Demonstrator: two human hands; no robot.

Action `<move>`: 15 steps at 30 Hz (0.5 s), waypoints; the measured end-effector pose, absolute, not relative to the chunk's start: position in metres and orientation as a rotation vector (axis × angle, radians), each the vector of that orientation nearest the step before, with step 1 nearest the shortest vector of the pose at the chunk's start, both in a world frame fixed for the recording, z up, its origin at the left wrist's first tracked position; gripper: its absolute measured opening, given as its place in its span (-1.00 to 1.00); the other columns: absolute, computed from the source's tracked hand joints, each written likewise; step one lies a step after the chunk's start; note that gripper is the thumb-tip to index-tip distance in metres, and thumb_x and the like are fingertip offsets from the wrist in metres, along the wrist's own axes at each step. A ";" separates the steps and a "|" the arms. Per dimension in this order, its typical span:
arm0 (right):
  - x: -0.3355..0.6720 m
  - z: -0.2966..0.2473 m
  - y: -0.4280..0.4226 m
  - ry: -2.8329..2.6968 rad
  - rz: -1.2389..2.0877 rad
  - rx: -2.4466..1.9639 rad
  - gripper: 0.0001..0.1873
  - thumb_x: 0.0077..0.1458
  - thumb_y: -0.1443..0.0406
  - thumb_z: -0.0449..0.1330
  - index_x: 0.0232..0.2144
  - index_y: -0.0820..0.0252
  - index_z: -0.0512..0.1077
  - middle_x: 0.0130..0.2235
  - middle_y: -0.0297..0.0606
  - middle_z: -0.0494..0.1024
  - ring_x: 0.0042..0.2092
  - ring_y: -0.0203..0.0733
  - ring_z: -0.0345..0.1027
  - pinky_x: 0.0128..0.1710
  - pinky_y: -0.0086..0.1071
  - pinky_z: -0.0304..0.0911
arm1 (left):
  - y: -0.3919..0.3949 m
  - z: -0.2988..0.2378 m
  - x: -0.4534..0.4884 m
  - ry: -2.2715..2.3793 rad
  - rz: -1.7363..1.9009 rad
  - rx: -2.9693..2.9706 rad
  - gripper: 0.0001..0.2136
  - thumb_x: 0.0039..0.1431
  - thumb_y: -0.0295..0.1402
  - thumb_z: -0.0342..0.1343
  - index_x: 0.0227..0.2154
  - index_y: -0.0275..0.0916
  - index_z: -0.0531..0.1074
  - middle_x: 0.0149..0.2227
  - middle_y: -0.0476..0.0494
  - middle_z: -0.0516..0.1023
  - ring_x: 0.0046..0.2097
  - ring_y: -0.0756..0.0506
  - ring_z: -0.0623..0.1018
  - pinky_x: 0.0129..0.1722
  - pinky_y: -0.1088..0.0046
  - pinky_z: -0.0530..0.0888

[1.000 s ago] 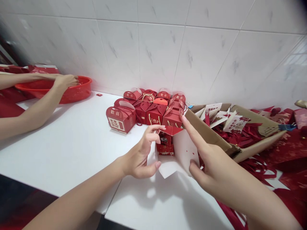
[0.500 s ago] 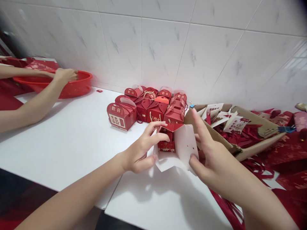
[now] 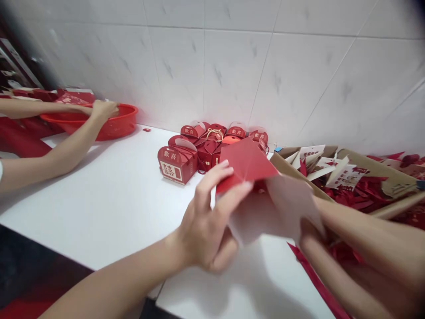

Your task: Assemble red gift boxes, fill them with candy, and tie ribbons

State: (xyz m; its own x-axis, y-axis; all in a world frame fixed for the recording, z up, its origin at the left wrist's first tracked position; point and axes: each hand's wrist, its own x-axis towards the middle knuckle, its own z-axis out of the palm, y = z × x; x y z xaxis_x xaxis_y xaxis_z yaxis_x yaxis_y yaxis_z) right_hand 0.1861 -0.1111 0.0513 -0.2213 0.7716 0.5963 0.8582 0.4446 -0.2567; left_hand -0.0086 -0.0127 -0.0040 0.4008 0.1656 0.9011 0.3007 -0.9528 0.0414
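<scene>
A red gift box (image 3: 247,161) with a white inside is tilted in front of me, its open side toward me. My left hand (image 3: 212,217) is closed on its left side, two fingers laid over the red top panel and the thumb below. At the box's right flap, my right hand (image 3: 314,235) grips with the thumb in front; its other fingers are hidden behind the flap, and it is blurred by motion. The box's contents are mostly out of sight.
Several finished red gift boxes (image 3: 177,164) stand grouped by the tiled wall. To the right is a cardboard carton (image 3: 361,166) with tags and dark red ribbons. At the left, another person's hand (image 3: 105,110) reaches into a red basin (image 3: 128,119).
The box has been lifted and tipped, so its red top now shows. My right hand has moved right and down along the flap; my left fingers have come over the top panel.
</scene>
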 end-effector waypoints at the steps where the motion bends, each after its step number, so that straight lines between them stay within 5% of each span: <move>1: 0.186 0.049 -0.107 -2.047 -0.142 -1.380 -0.45 0.08 0.42 0.03 0.15 0.11 0.29 -0.34 -0.26 0.54 -0.49 -0.30 0.35 -0.52 -0.50 0.25 | -0.009 -0.005 -0.008 -0.458 -1.573 -2.541 -0.23 -0.20 -0.48 -0.06 0.22 -0.23 0.03 0.14 -0.33 0.08 0.20 -0.38 0.18 0.13 -0.14 0.25; 5: 0.182 0.045 -0.085 -2.103 0.004 -1.449 -0.43 0.07 0.46 0.01 0.17 0.27 0.27 -0.42 -0.29 0.49 -0.51 -0.35 0.28 -0.52 -0.52 0.21 | 0.005 -0.011 -0.007 -0.575 -1.514 -2.677 -0.23 -0.20 -0.52 -0.09 0.22 -0.30 0.00 0.10 -0.37 0.10 0.17 -0.34 0.20 0.10 -0.08 0.29; 15: 0.183 0.048 -0.092 -2.081 -0.014 -1.400 -0.43 0.08 0.46 0.02 0.17 0.17 0.27 -0.33 -0.27 0.52 -0.47 -0.35 0.32 -0.44 -0.52 0.28 | 0.003 -0.013 -0.008 -0.534 -1.583 -2.627 -0.21 -0.21 -0.49 -0.08 0.23 -0.24 0.00 0.12 -0.34 0.10 0.17 -0.34 0.20 0.12 -0.10 0.25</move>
State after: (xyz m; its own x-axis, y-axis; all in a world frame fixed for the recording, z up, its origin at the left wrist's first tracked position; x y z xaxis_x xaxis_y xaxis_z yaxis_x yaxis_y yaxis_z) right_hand 0.1827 -0.0925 0.0485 -0.2432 0.8330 0.4969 0.8395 0.4374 -0.3223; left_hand -0.0076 0.0025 -0.0129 0.4241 0.2749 0.8629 0.3041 -0.9407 0.1502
